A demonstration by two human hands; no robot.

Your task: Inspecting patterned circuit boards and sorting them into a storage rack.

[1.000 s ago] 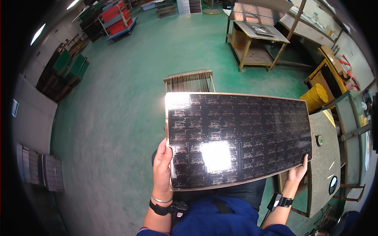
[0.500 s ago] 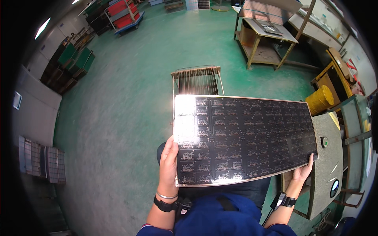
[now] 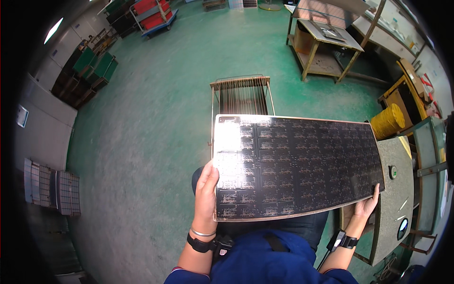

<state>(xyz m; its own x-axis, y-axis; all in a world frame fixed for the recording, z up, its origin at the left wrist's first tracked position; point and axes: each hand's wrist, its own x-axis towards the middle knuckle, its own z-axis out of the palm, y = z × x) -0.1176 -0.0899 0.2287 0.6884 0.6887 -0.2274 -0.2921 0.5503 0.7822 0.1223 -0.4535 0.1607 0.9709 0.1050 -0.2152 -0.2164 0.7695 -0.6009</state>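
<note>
Panels (image 3: pixel 52 187) with grid lines stand at the far left, near the wall. Farther up, a cart (image 3: pixel 153 21) with a blue base carries something red. Toward the middle, the left hand (image 3: pixel 206 184), a silver bangle (image 3: pixel 203 233) and black wristband (image 3: pixel 200 244) below it, is closed on the left edge of a dark rectangular board (image 3: pixel 302 165). This board is held up before the person's torso, its face covered in repeating circuit patterns, with bright glare at left. Beyond its upper edge stands a rack (image 3: pixel 241 97) of thin wires, partly hidden. Of the two hands, the right hand (image 3: pixel 366 203) grips the board's lower right corner, one digit showing over the edge. Farthest right, a grey tabletop (image 3: pixel 390 203) bears a small round green-faced device (image 3: pixel 393 172); a yellow roll (image 3: pixel 388 121) sits just beyond.
</note>
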